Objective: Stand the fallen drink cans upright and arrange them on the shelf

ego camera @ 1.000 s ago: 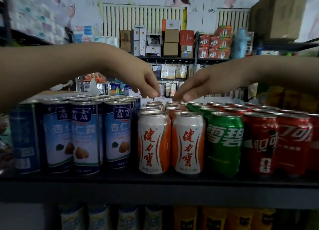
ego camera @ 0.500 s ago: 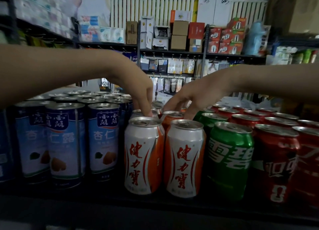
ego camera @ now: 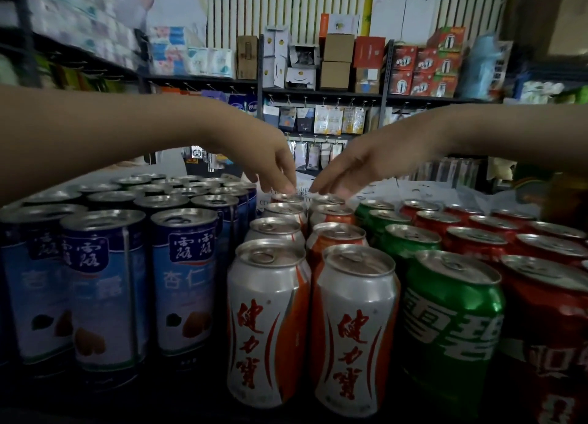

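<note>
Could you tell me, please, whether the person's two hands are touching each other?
Apart. The head view shows a narrow but plain gap between the fingertips of the left hand and those of the right hand.

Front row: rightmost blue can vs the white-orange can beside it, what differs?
Label: the blue can is blue with a pale panel and small pictures; the white-orange can is white with an orange swirl and red characters. Shape: the blue can is straight-sided and looks taller; the white-orange can narrows at its shoulder. Both stand upright in the front row with silver tops.
</note>
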`<act>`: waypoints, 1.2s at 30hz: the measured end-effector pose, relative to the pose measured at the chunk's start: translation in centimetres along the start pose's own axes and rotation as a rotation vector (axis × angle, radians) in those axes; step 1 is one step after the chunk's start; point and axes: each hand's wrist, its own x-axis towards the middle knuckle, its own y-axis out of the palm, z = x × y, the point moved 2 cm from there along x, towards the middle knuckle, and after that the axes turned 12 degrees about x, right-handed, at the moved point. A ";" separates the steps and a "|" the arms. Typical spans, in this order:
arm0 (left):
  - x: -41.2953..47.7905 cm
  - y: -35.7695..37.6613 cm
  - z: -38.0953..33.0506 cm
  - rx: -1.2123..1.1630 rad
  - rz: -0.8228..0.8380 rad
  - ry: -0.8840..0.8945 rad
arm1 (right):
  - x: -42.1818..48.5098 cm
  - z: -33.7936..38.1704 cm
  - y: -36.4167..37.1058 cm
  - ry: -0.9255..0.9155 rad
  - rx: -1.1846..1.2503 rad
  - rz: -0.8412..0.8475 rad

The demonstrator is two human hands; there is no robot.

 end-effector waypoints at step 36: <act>9.4 1.6 1.7 -0.003 0.215 -0.051 | 7.3 -4.3 -0.1 0.132 -0.042 0.054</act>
